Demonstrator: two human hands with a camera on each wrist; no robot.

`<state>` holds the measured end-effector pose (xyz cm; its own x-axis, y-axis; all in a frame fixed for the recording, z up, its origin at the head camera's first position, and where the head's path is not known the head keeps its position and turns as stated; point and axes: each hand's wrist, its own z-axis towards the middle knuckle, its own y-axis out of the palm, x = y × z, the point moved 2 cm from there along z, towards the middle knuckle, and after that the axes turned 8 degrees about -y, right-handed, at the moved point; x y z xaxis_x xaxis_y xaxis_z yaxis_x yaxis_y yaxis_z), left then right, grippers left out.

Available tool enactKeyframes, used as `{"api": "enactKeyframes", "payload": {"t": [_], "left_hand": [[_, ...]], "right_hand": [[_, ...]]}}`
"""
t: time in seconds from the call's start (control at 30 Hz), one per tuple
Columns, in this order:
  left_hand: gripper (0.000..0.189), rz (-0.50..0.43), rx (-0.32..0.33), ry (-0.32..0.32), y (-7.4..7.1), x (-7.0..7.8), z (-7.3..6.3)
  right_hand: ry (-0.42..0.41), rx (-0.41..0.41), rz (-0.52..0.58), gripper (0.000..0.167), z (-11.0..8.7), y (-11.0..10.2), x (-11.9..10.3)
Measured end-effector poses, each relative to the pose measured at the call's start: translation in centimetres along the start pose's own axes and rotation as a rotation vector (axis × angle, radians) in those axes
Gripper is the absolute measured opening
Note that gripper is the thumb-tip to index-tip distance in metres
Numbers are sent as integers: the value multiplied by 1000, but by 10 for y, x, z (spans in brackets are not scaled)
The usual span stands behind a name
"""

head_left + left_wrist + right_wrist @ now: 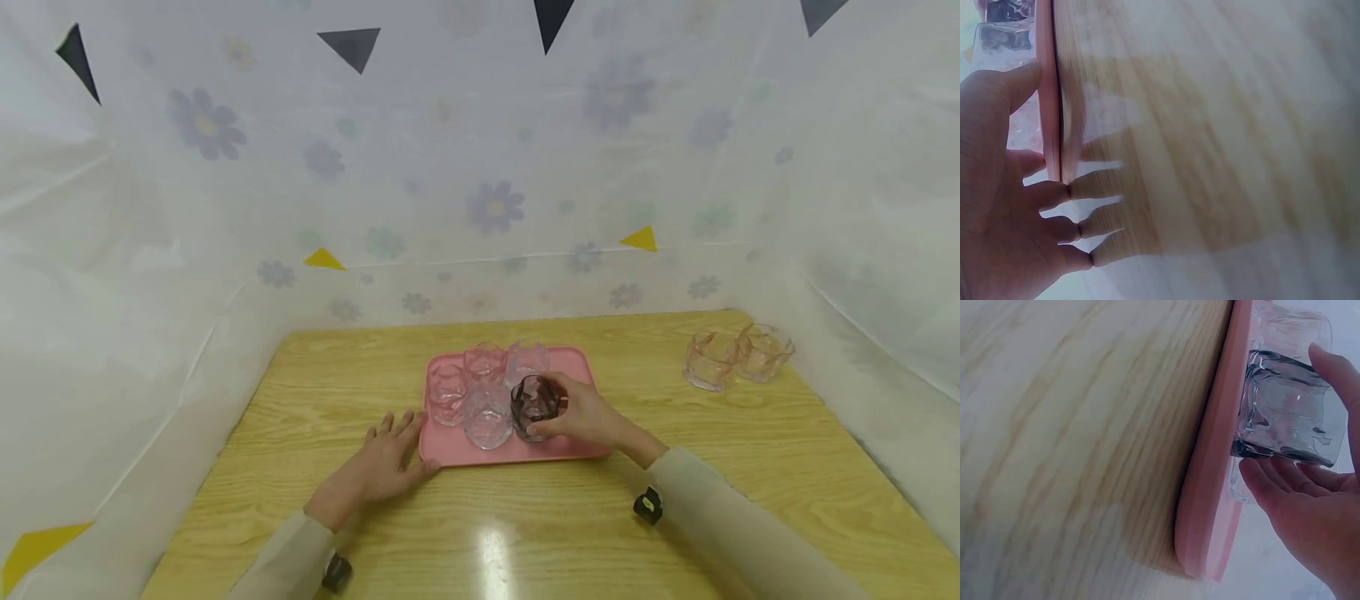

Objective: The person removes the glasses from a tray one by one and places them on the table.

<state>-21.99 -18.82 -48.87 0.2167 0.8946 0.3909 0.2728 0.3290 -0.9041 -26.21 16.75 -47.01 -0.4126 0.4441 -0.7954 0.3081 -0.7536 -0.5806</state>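
Note:
A dark grey glass cup is in my right hand, thumb on its near side and fingers round its far side. In the right wrist view the grey cup stands at the edge of a pink tray. My left hand lies at the left front corner of the tray, its fingers spread. In the left wrist view its thumb touches the tray rim. Beside the grey cup on the tray is a clear glass cup. Pinkish cups and another clear one stand around it.
Two amber-pink glass cups, one beside the other, stand at the back right of the wooden table. Flower-printed white sheeting encloses the back and sides.

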Motion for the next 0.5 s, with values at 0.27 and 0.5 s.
{"api": "enactKeyframes", "payload": {"t": [0.27,0.5], "left_hand": [[90,10,3,-6,3,-1,0],[90,6,-4,-15,2,0,0]], "right_hand": [[-8,61,-38,94,-3,1,5],[9,104,-39,91,-9,-8,6]]}}
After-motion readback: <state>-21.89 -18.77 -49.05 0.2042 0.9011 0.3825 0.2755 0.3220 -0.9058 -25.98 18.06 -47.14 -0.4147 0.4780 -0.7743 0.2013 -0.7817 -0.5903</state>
